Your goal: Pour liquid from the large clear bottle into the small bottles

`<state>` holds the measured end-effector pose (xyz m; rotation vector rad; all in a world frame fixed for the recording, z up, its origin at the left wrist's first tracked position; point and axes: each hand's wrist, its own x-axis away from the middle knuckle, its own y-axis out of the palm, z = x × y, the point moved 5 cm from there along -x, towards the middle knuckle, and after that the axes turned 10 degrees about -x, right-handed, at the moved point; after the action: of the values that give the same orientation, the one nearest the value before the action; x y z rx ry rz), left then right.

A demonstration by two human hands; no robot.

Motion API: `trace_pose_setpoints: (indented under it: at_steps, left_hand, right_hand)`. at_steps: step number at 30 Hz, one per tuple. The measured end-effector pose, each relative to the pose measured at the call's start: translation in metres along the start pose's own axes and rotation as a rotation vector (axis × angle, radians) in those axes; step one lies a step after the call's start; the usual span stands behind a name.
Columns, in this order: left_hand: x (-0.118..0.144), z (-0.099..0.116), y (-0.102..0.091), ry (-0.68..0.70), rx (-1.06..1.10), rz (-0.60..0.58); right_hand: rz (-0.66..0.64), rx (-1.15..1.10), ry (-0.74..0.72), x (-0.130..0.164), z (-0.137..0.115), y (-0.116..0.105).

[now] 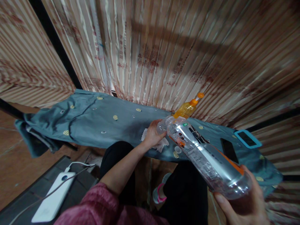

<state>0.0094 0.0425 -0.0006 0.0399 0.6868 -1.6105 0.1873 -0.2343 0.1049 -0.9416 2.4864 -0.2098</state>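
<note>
My right hand (243, 200) grips the base of a large clear plastic bottle (208, 159) with a silver and orange label. The bottle lies tilted, its narrow end pointing up and left. Closed around a small clear plastic container (163, 124), my left hand (153, 136) is at that end; whether the two touch I cannot tell. A crumpled white tissue (161, 145) is under my left hand. Behind the bottle's top stands an amber bottle with an orange pump (187, 107). A small pale round cap (177, 150) lies just below the bottle.
A blue-green patterned cloth (126, 125) covers the narrow table. To the right lie a dark phone (229, 150) and a blue-framed device (247, 139). A white power bank (55, 197) with a cable rests on a dark surface at lower left. Pleated curtains (150, 56) hang behind.
</note>
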Motion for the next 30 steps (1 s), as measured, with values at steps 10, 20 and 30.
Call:
trace_pose_setpoints:
  at_steps: [10, 20, 30]
  left_hand:
    - [0.0, 0.001, -0.001, 0.0, -0.006, 0.002]
    - [0.0, -0.002, 0.001, 0.01, -0.011, -0.01]
    - [0.0, -0.002, 0.001, 0.023, 0.003, 0.005]
  right_hand:
    - [-0.014, -0.068, 0.011, -0.005, 0.021, -0.007]
    - [-0.035, 0.013, -0.069, -0.01, 0.037, -0.02]
    - [-0.022, 0.009, -0.02, -0.001, 0.012, -0.005]
